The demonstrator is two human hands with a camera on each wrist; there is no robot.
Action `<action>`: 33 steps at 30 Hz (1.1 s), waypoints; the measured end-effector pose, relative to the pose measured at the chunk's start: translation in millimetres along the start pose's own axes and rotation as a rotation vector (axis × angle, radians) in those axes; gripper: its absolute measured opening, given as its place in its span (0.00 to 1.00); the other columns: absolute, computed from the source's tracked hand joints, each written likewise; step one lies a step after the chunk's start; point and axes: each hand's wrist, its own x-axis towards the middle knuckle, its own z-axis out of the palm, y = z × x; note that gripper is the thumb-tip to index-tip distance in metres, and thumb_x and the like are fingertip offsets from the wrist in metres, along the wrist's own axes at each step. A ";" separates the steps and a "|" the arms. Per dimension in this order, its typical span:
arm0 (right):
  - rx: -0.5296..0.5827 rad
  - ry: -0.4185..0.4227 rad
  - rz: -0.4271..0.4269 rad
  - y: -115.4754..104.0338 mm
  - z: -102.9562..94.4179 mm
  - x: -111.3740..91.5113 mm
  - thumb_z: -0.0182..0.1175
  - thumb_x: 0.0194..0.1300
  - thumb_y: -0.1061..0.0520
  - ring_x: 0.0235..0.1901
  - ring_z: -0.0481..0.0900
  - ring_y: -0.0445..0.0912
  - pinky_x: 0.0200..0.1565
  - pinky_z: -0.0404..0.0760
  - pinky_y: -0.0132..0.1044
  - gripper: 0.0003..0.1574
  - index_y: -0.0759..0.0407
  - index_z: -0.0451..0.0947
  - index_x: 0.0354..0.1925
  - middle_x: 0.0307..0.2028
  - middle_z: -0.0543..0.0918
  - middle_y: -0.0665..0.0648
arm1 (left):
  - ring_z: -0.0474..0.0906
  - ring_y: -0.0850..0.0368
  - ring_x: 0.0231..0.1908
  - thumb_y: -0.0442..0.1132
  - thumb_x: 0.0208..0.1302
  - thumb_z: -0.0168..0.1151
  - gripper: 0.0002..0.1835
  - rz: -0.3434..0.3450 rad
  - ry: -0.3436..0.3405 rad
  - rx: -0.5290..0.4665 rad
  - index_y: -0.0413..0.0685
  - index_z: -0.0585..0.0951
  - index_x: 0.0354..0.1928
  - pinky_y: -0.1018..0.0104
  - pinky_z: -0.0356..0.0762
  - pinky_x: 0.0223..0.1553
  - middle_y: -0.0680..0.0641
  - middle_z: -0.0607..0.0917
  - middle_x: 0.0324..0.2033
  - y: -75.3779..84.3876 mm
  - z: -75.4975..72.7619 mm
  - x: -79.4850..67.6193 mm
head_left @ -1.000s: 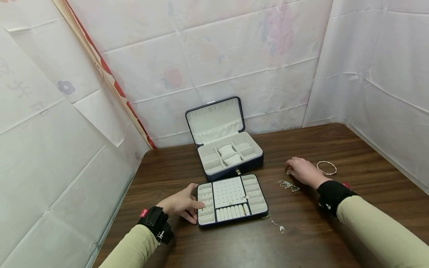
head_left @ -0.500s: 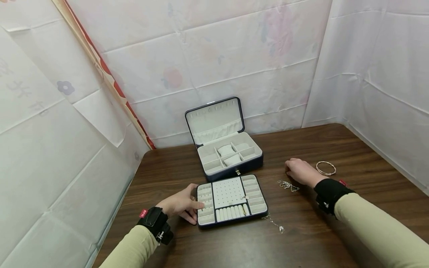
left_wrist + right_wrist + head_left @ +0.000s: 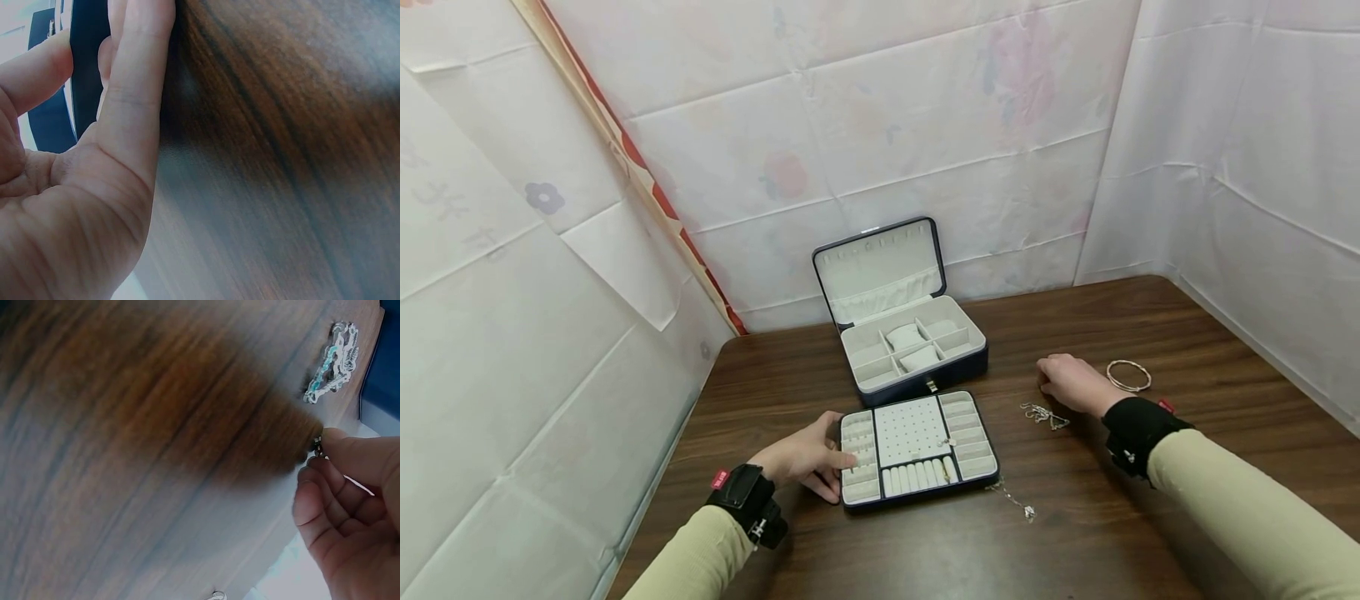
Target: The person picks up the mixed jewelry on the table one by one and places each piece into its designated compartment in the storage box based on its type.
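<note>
My left hand (image 3: pixel 805 457) grips the left edge of a navy jewelry tray (image 3: pixel 882 457), thumb over the rim and fingers along its side. In the left wrist view the dark tray side (image 3: pixel 87 69) lies between thumb and fingers. My right hand (image 3: pixel 1078 385) is low over the table at the right. Its thumb and fingertips pinch a small shiny metal piece (image 3: pixel 317 446) of jewelry, mostly hidden, its kind too small to tell. A silver chain (image 3: pixel 1043 415) lies bunched just in front of that hand. A gold bangle (image 3: pixel 1129 376) lies to its right.
Behind the tray, a navy jewelry box (image 3: pixel 958 360) stands with its lid (image 3: pixel 883 271) raised and two white cushions in its compartments. A necklace (image 3: pixel 1017 500) trails from the tray's right corner onto the wooden table (image 3: pixel 925 554). White sheeting (image 3: pixel 925 125) walls the back and sides.
My right hand has shifted very slightly left, and the small piece seen at its fingertips a second ago is now hidden in the head view. The left hand and tray stay put.
</note>
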 end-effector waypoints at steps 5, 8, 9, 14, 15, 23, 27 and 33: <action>0.006 0.058 -0.026 0.2 0.3 1.8 0.67 0.63 0.67 0.29 0.78 0.45 0.32 0.78 0.43 0.10 0.57 0.78 0.29 0.27 0.79 0.51 | 0.83 0.47 0.27 0.36 0.68 0.69 0.48 -0.002 0.004 0.000 0.53 0.46 0.78 0.49 0.88 0.32 0.35 0.81 0.42 -0.4 0.0 0.2; 0.033 0.082 -0.014 -1.4 -1.5 1.3 0.67 0.63 0.66 0.28 0.77 0.45 0.31 0.77 0.43 0.11 0.56 0.77 0.28 0.27 0.79 0.50 | 0.83 0.46 0.27 0.36 0.68 0.69 0.49 0.001 0.003 -0.002 0.53 0.45 0.78 0.48 0.88 0.32 0.35 0.80 0.42 -0.8 0.0 0.3; 0.049 0.089 -0.006 -2.3 -2.8 0.9 0.66 0.64 0.66 0.28 0.76 0.45 0.30 0.76 0.43 0.10 0.56 0.76 0.29 0.27 0.79 0.50 | 0.83 0.46 0.27 0.36 0.68 0.69 0.49 0.003 0.003 -0.004 0.52 0.45 0.78 0.48 0.88 0.32 0.34 0.80 0.42 -0.9 0.0 0.3; 0.115 0.138 0.017 -8.7 -10.7 -1.3 0.59 0.72 0.66 0.26 0.74 0.45 0.29 0.74 0.41 0.10 0.56 0.70 0.33 0.28 0.79 0.52 | 0.82 0.46 0.27 0.36 0.68 0.69 0.49 0.007 0.002 -0.003 0.53 0.45 0.78 0.48 0.88 0.32 0.34 0.80 0.42 -0.8 0.1 0.1; 0.128 0.144 0.011 -10.1 -12.4 -1.5 0.57 0.73 0.66 0.26 0.73 0.45 0.29 0.73 0.41 0.11 0.56 0.68 0.34 0.28 0.79 0.53 | 0.82 0.46 0.27 0.36 0.68 0.70 0.49 0.007 0.003 -0.001 0.53 0.45 0.78 0.48 0.88 0.32 0.35 0.80 0.42 -0.5 0.1 0.0; 0.245 0.116 0.015 -18.0 -19.7 0.6 0.52 0.78 0.65 0.28 0.74 0.45 0.30 0.69 0.40 0.06 0.59 0.67 0.40 0.34 0.82 0.57 | 0.82 0.46 0.28 0.36 0.68 0.69 0.49 0.005 0.004 0.000 0.53 0.45 0.78 0.48 0.88 0.32 0.35 0.80 0.43 0.6 0.7 -0.8; 0.303 0.143 0.008 -22.8 -21.2 2.8 0.52 0.78 0.65 0.32 0.78 0.46 0.33 0.72 0.41 0.05 0.59 0.68 0.40 0.35 0.82 0.58 | 0.82 0.46 0.27 0.36 0.68 0.69 0.48 0.002 0.004 0.003 0.53 0.46 0.78 0.48 0.88 0.32 0.35 0.81 0.42 1.1 0.9 -1.1; 0.362 0.216 -0.004 -31.8 -23.4 6.2 0.60 0.74 0.64 0.33 0.79 0.48 0.36 0.75 0.42 0.04 0.62 0.73 0.43 0.33 0.84 0.59 | 0.83 0.46 0.27 0.37 0.68 0.70 0.49 -0.002 0.014 0.011 0.53 0.46 0.78 0.49 0.88 0.31 0.35 0.80 0.43 1.3 1.3 -2.0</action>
